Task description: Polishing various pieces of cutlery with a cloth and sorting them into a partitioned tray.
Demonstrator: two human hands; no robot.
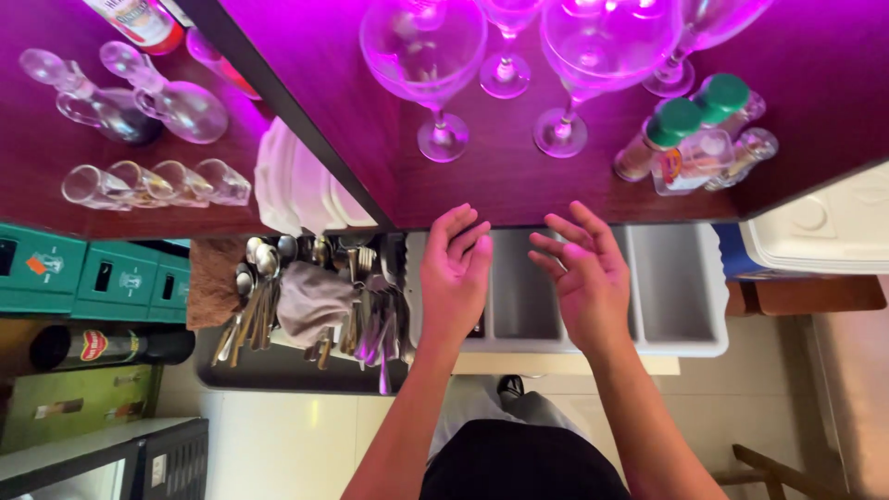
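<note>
Empty hands (523, 278) above grey cutlery tray (671, 287)

The person's forearms are bare, with no sleeves, watch or rings showing on the left hand (456, 273) or the right hand (585, 278). Below them show a black apron-like garment (523, 463), light grey trousers (472, 403) and a dark shoe (510, 385).

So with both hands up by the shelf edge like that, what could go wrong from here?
Both hands, left and right, are empty and open, right under the shelf edge. Lifting them could bump the stemmed glasses just above. Reaching left, a hand might catch the loose heap of cutlery and scatter it.
</note>
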